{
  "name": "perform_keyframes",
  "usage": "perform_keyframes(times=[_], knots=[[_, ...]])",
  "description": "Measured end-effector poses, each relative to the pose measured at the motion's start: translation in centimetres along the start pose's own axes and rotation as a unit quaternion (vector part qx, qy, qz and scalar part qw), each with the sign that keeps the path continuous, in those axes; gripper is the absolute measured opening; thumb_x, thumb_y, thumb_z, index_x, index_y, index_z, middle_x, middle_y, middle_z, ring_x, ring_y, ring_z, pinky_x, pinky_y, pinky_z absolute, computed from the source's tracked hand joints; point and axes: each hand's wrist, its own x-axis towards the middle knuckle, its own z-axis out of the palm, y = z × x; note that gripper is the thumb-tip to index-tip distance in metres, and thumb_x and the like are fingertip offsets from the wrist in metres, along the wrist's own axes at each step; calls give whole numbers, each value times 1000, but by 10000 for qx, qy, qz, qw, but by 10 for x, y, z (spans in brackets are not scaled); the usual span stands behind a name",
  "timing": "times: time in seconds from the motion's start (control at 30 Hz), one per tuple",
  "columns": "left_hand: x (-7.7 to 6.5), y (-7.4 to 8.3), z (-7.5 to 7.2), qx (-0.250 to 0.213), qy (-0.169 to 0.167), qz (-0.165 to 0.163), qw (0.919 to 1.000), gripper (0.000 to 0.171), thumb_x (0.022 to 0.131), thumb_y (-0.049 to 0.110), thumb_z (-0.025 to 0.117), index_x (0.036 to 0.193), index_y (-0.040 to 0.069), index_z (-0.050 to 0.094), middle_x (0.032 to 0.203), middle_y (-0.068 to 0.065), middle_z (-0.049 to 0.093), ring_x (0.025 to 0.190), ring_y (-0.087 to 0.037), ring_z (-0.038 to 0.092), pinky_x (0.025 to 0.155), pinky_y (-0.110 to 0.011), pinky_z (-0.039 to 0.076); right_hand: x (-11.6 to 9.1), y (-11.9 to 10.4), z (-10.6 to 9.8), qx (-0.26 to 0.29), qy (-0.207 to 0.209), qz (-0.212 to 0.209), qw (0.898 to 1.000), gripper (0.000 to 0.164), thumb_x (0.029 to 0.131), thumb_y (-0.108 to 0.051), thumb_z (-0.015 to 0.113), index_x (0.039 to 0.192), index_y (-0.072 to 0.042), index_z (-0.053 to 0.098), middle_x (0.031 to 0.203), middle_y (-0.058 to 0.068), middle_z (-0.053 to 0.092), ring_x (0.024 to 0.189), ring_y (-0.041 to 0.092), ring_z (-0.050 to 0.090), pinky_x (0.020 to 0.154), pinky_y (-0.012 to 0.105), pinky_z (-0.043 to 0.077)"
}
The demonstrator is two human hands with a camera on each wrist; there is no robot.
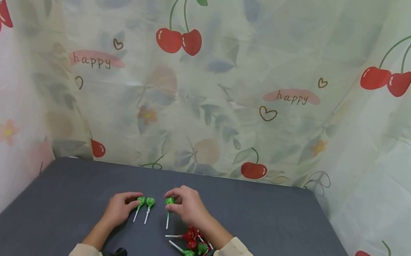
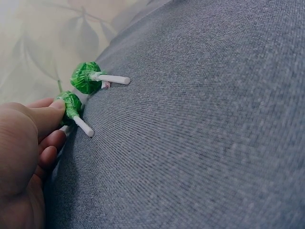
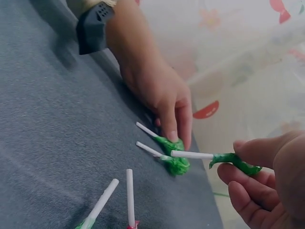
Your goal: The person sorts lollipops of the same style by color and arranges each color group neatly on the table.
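Observation:
At the far middle of the table, my left hand (image 1: 119, 209) pinches the green-wrapped head of a lollipop (image 2: 71, 106), thumb on the near side. Its white stick points toward me. Right beside it lies a second green lollipop (image 1: 150, 202), untouched, its stick also toward me. A short way to the right, my right hand (image 1: 191, 207) holds a third green lollipop (image 3: 234, 161) by the wrapped head between thumb and fingers, and its stick sticks out freely. Part of that head is hidden behind the thumb.
Under my right forearm lies a pile of red lollipops (image 1: 192, 234) and green lollipops (image 1: 189, 255), their sticks at mixed angles. The right wrist's camera mount covers some of it. A cherry-patterned curtain (image 1: 207, 115) stands around the back and sides of the dark grey table (image 1: 255, 218).

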Motion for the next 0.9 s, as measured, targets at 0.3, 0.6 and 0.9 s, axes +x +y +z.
perform_keyframes(times=[0.3, 0.6, 0.9], knots=[[3, -1, 2, -43, -23, 5, 10000, 28, 91, 11, 68, 119, 6, 71, 115, -14, 68, 111, -33, 60, 93, -51, 45, 15, 14, 6, 606, 294, 519, 9964, 24, 82, -7, 78, 105, -12, 73, 92, 0, 62, 72, 8, 61, 58, 25, 49], [2, -1, 1, 2, -42, 56, 10000, 28, 91, 11, 69, 119, 6, 70, 115, -14, 68, 111, -34, 60, 93, -50, 45, 29, 29, 31, 670, 317, 954, 9927, 28, 80, -6, 79, 107, -5, 72, 87, -1, 66, 70, 10, 59, 58, 26, 48], [2, -1, 2, 24, 5, 18, 10000, 28, 91, 11, 68, 119, 5, 70, 116, -15, 67, 113, -34, 59, 95, -51, 44, 32, 37, 57, 632, 726, 1389, 9856, 23, 75, -9, 84, 95, -8, 73, 79, -4, 65, 71, 10, 59, 65, 27, 48]])
